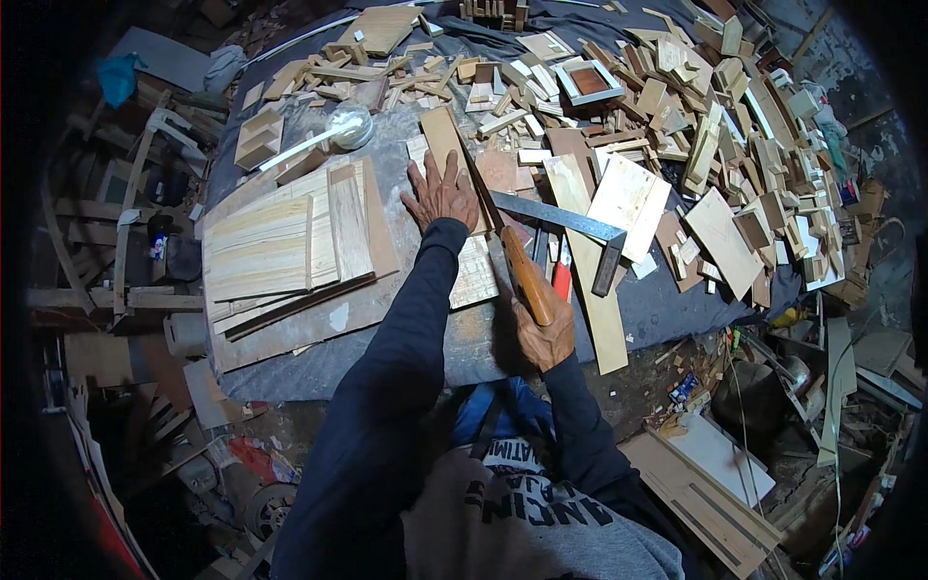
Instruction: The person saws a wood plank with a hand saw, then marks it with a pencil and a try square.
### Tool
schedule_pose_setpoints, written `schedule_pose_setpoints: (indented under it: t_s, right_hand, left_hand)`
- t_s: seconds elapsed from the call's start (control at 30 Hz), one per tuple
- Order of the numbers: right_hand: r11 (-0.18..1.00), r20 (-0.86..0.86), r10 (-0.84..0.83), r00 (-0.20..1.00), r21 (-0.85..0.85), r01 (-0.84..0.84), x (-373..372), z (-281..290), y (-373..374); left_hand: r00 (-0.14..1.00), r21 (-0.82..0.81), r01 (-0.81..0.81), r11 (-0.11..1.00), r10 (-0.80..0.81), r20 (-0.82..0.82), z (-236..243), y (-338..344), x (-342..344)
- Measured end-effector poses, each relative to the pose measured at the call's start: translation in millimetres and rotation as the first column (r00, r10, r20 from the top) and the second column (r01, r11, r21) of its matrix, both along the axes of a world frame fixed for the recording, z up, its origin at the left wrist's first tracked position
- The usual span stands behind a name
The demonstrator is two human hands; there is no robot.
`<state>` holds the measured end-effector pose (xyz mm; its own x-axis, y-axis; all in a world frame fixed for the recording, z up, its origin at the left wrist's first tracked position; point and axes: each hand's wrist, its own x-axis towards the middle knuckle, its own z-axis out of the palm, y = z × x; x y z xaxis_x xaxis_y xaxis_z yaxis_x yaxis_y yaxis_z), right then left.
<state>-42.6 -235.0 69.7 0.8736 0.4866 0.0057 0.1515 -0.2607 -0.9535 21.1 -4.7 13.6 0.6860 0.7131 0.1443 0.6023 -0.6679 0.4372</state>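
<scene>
Cluttered workshop all round, scrap timber on the floor and a grey-covered workbench (pixel 406 338) in the middle, heaped with wood. Left hand (pixel 440 193) lies flat on the bench, fingers spread, palm pressing down on a narrow wooden strip (pixel 447 145) that runs away from the person. Right hand (pixel 546 333) is closed in a fist round a wooden handle (pixel 527 275) — it looks like a saw's, though the blade end is hard to make out, tucked in just beside the left forearm. A metal try square (pixel 570 222) lies just past the handle, its long blade slanting across the bench and its dark stock hanging down over a pale plank (pixel 590 280). A red-handled tool (pixel 563 278) sits between handle and plank. To the left of the pressing hand — a stack of thin pale boards (pixel 280 246) on a bigger sheet. Further back on the left, a round clear lid or dish (pixel 350 126) with a white strip across it. Whole right and far side of the bench is a pile of small offcut blocks (pixel 735 126), with a little square frame (pixel 588 82) among them
</scene>
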Motion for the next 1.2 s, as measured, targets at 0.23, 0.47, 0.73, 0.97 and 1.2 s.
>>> schedule_pose_setpoints:
  t_s: [0.23, 0.47, 0.73, 0.97, 1.2]
  right_hand:
    - [0.999, 0.027, -0.030, 0.999, 0.022, 0.030, 2.1, -2.2, -0.6]
    - [0.989, -0.004, -0.018, 1.000, 0.149, 0.019, -1.0, 0.8, 2.9]
    - [1.000, 0.070, -0.006, 0.998, -0.009, 0.007, -4.5, 6.2, 2.5]
    - [0.995, 0.083, -0.032, 0.996, 0.092, 0.025, -41.0, -2.6, -56.2]
    - [1.000, 0.033, 0.015, 0.999, -0.023, -0.015, -60.4, 27.2, -82.0]
  left_hand:
    - [1.000, -0.002, -0.025, 1.000, 0.025, 0.005, 0.9, -0.5, 1.6]
    - [0.999, 0.017, -0.047, 0.999, 0.047, 0.004, 1.2, -0.2, 3.0]
    - [0.998, 0.004, -0.069, 0.998, 0.069, -0.006, -0.7, -1.4, 3.1]
    - [0.999, -0.012, -0.052, 0.999, 0.051, -0.011, 2.5, -0.6, 4.1]
    - [0.998, -0.031, -0.056, 0.998, 0.055, -0.031, 3.2, -0.3, 5.8]
